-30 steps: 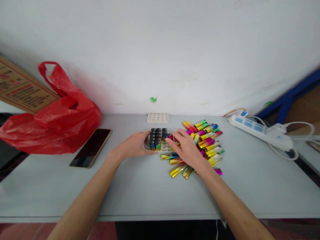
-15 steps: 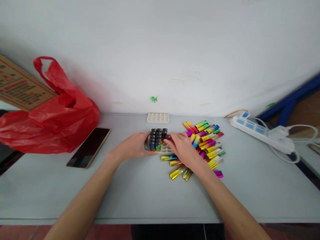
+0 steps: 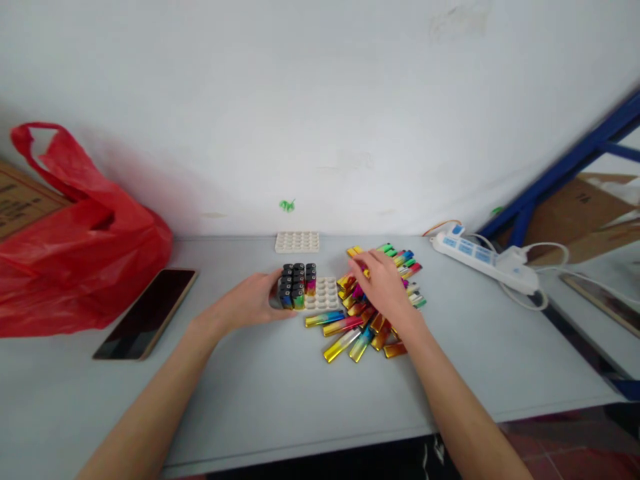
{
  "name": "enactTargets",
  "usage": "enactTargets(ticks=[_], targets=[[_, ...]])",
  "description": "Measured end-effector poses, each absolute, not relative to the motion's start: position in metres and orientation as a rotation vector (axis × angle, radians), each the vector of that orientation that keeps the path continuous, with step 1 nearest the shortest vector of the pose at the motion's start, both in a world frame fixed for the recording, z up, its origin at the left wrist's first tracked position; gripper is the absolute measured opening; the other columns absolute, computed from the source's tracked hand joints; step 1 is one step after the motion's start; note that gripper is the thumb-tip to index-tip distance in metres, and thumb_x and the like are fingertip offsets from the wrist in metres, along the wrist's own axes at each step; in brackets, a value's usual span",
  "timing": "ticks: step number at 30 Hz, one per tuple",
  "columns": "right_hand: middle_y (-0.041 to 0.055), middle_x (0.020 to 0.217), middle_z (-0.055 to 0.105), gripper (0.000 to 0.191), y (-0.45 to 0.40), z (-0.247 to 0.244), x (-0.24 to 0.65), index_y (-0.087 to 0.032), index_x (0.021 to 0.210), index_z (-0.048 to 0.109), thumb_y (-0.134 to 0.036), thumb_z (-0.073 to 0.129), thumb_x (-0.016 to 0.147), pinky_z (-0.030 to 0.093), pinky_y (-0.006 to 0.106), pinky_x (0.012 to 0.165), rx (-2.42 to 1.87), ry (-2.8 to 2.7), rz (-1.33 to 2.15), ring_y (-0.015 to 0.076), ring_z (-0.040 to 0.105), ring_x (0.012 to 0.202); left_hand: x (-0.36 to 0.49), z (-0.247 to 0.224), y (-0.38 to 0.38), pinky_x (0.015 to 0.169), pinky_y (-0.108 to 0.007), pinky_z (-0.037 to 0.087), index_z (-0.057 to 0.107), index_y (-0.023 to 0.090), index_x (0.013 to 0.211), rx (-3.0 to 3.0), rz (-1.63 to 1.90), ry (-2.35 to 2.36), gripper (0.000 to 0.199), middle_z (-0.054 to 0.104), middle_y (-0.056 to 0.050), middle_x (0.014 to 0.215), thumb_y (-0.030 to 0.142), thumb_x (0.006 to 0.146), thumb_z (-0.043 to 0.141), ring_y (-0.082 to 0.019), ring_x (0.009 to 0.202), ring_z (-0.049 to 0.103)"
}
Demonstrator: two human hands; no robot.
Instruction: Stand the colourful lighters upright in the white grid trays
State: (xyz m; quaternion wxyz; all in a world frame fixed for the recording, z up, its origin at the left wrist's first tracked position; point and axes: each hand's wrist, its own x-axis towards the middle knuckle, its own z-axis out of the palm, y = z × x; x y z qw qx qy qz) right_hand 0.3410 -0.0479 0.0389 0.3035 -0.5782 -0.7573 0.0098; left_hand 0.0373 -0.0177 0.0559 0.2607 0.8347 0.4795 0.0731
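Black-topped lighters (image 3: 299,283) stand upright in close rows in the left part of a white tray (image 3: 327,293) with round-edged slots; its right part shows bare slots. My left hand (image 3: 257,297) is wrapped round the left side of these lighters, thumb near the front and fingers behind. Over the heap of shiny multicoloured lighters (image 3: 341,325) lying right of the tray is my right hand (image 3: 383,283), fingers bent downward. Its fingertips are partly hidden, and whether they grip a lighter I cannot make out.
A second white tray (image 3: 297,242) lies near the wall. On the left are a phone (image 3: 146,313), a red plastic bag (image 3: 95,247) and a cardboard box (image 3: 25,200). A white power strip (image 3: 483,261) with cables lies at the right, beside a blue metal frame (image 3: 560,173).
My right hand has left the tray, where it was holding a lighter, and moved right over the heap. Another lighter stands in the third row. The camera view has turned to the right.
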Motion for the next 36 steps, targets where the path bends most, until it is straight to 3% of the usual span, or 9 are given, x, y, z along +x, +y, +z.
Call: enactTargets(ticks=[6,12,15,18,20,23,28,33,36], targets=[[0.0187,0.124,0.072,0.033,-0.026,0.022,0.391,-0.015,0.125,0.076,-0.035,0.055,0.109,0.047,0.048,0.11,-1.674,-1.928,-0.075,0.0343,0.063,0.121,0.036,0.056,-0.017,0.063,-0.032,0.044,0.061,0.02,0.109,2.289,0.156,1.267,0.059,0.075,-0.003,0.088,0.07,0.081,0.075,-0.022,0.071,0.065],[0.0198,0.139,0.07,0.033,0.007,0.038,0.381,-0.016,0.127,0.078,-0.036,0.061,0.107,0.046,0.05,0.113,-1.925,-2.119,0.076,0.0353,0.062,0.13,0.033,0.049,-0.014,0.064,-0.033,0.045,0.061,0.021,0.107,2.309,0.145,1.282,0.061,0.075,-0.004,0.088,0.071,0.076,0.077,-0.023,0.072,0.067],[0.019,0.137,0.074,0.036,0.025,0.05,0.371,-0.018,0.137,0.072,-0.033,0.066,0.104,0.047,0.051,0.111,-2.045,-2.212,0.24,0.0354,0.065,0.13,0.033,0.048,-0.013,0.064,-0.032,0.045,0.061,0.022,0.107,2.297,0.163,1.27,0.06,0.075,-0.004,0.088,0.071,0.076,0.077,-0.023,0.072,0.066],[0.0139,0.126,0.08,0.046,0.037,0.054,0.368,-0.02,0.145,0.067,-0.025,0.071,0.1,0.052,0.044,0.104,-2.03,-2.253,0.318,0.0305,0.073,0.121,0.034,0.049,-0.014,0.064,-0.032,0.045,0.062,0.021,0.109,2.292,0.203,1.257,0.061,0.074,-0.005,0.089,0.07,0.075,0.078,-0.024,0.073,0.066],[0.011,0.118,0.084,0.048,0.041,0.055,0.369,-0.019,0.144,0.068,-0.023,0.075,0.097,0.054,0.036,0.098,-2.006,-2.279,0.36,0.0267,0.077,0.111,0.034,0.05,-0.015,0.064,-0.032,0.045,0.062,0.021,0.109,2.292,0.211,1.249,0.062,0.074,-0.005,0.088,0.069,0.074,0.079,-0.024,0.073,0.065],[0.009,0.109,0.085,0.032,0.045,0.057,0.371,-0.018,0.127,0.079,-0.018,0.075,0.096,0.055,0.029,0.087,-1.952,-2.329,0.396,0.0225,0.079,0.098,0.035,0.054,-0.017,0.064,-0.032,0.044,0.061,0.02,0.108,2.288,0.194,1.243,0.062,0.073,-0.004,0.087,0.069,0.074,0.078,-0.023,0.073,0.064],[0.0112,0.104,0.085,0.014,0.042,0.056,0.375,-0.017,0.098,0.085,-0.016,0.071,0.099,0.054,0.028,0.087,-1.862,-2.367,0.35,0.0224,0.078,0.096,0.035,0.053,-0.016,0.063,-0.031,0.042,0.061,0.021,0.11,2.303,0.188,1.256,0.064,0.072,-0.003,0.086,0.071,0.073,0.078,-0.023,0.072,0.064],[0.0161,0.123,0.079,0.023,0.025,0.057,0.387,-0.014,0.118,0.08,-0.02,0.06,0.107,0.051,0.034,0.103,-1.794,-2.343,0.271,0.0245,0.072,0.116,0.034,0.051,-0.014,0.063,-0.031,0.042,0.06,0.022,0.112,2.291,0.195,1.24,0.066,0.073,-0.003,0.088,0.073,0.075,0.077,-0.022,0.073,0.066],[0.0148,0.125,0.079,0.025,0.013,0.063,0.398,-0.016,0.123,0.079,-0.022,0.062,0.106,0.051,0.036,0.106,-1.679,-2.39,0.277,0.0263,0.072,0.117,0.035,0.053,-0.015,0.063,-0.031,0.042,0.06,0.022,0.111,2.291,0.189,1.242,0.064,0.072,-0.003,0.087,0.073,0.075,0.077,-0.022,0.072,0.065]])
